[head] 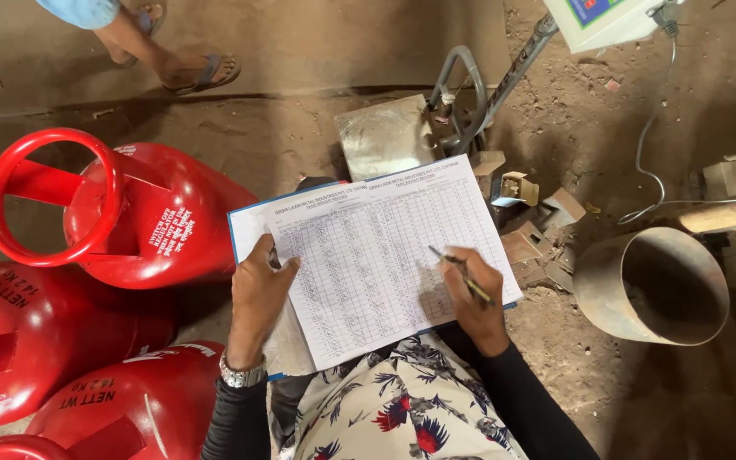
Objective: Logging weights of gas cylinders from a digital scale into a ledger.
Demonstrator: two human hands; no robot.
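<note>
On the lap, the left hand [257, 294] pins the record sheet [385, 255] while the right hand [474, 298] pinches a pen [462, 277]; a loosened hold could likely smear the entry.

A big white sheet [385, 255] full of little boxes and rows lies in the middle of the frame, on a blue-edged board, tilted a bit to the left. Most boxes are filled with small writing. A thin pen [462, 276] slants across its right side, tip touching the paper.

Dusty earthen floor [658, 400], red gas cylinders [142, 221] at left, rusty metal drum [653, 285] at right
</note>
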